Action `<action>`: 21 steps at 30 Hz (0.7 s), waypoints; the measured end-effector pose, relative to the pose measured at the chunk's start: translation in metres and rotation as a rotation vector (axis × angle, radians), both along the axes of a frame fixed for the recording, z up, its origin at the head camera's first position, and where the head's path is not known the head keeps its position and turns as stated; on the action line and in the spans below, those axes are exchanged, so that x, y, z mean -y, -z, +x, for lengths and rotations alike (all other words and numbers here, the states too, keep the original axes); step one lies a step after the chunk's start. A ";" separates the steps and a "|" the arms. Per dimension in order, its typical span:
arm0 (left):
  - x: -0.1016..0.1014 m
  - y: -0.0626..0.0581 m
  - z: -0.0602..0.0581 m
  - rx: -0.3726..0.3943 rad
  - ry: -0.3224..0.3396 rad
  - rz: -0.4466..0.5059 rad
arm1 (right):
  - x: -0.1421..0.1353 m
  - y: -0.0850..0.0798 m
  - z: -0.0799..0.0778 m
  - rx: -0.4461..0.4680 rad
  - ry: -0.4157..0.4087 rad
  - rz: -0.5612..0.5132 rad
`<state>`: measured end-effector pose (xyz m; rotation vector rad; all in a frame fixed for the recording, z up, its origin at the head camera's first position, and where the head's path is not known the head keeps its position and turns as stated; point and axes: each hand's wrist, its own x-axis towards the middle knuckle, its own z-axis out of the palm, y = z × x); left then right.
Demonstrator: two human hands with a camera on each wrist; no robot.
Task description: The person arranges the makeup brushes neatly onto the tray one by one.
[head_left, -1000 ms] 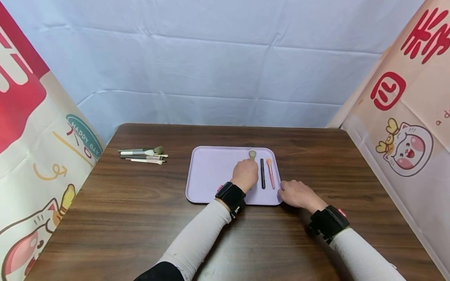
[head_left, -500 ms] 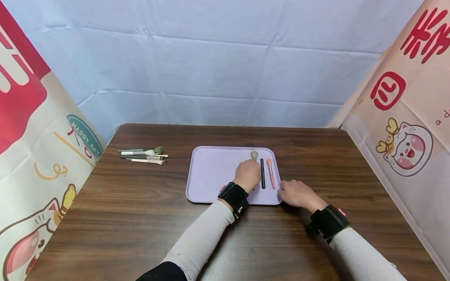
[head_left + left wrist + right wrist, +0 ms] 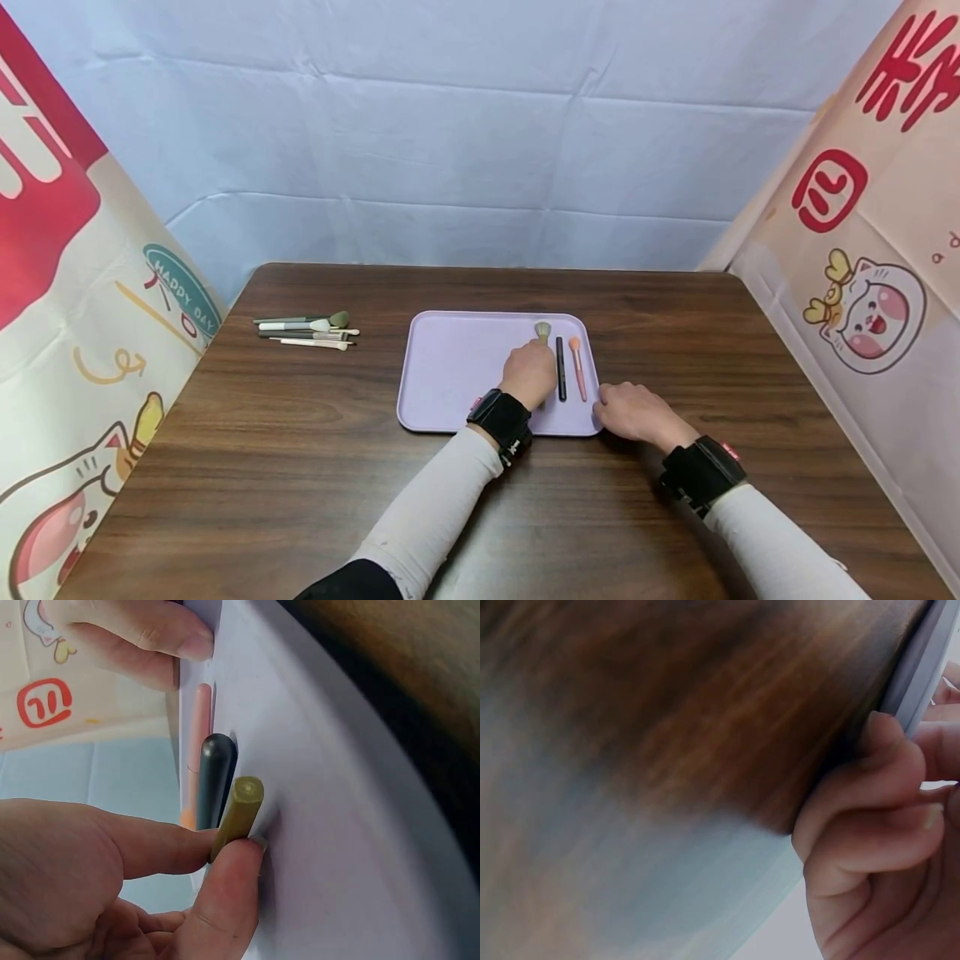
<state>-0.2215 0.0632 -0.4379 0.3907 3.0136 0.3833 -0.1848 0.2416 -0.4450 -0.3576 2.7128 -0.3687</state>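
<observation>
My left hand (image 3: 529,375) pinches the olive handle of a makeup brush (image 3: 241,806) between thumb and finger. Its green bristles point away, over the right part of a lilac tray (image 3: 450,367). Just right of it lie a black makeup brush (image 3: 561,369), its tip hard to make out, and a pink makeup brush (image 3: 578,369) with orange bristles, roughly side by side. At the tray's near right corner, my right hand (image 3: 637,414) grips the rim, fingers curled against the outside in the right wrist view.
Several more makeup brushes (image 3: 307,331) lie in a bunch at the table's left. The brown wooden table (image 3: 300,467) ends at a pale blue cloth (image 3: 480,167) behind. Printed sheets (image 3: 862,333) hang at both sides.
My left hand has shifted slightly right with the green-bristled makeup brush, closer to the black one. The right hand stays at the tray's corner.
</observation>
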 end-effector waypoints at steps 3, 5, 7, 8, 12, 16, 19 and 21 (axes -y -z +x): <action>-0.001 0.001 -0.001 0.013 -0.011 0.018 | 0.001 0.000 0.000 -0.002 0.002 0.004; -0.001 0.002 -0.001 0.020 -0.016 0.024 | 0.001 0.000 0.000 -0.002 0.004 0.005; -0.001 0.002 -0.001 0.031 -0.025 0.030 | 0.001 0.000 0.001 -0.002 0.006 0.008; -0.002 0.003 -0.001 0.034 -0.027 0.029 | 0.001 0.000 0.001 -0.004 0.005 0.009; -0.002 0.004 -0.002 0.047 -0.040 0.031 | 0.001 0.001 0.001 -0.005 0.004 0.012; -0.003 0.005 -0.004 0.058 -0.052 0.033 | 0.001 0.000 0.001 -0.001 0.003 0.006; -0.003 0.005 -0.004 0.063 -0.058 0.031 | 0.001 -0.001 0.001 0.003 0.004 0.006; -0.003 0.005 -0.004 0.066 -0.059 0.034 | 0.001 -0.001 0.001 0.007 0.006 0.007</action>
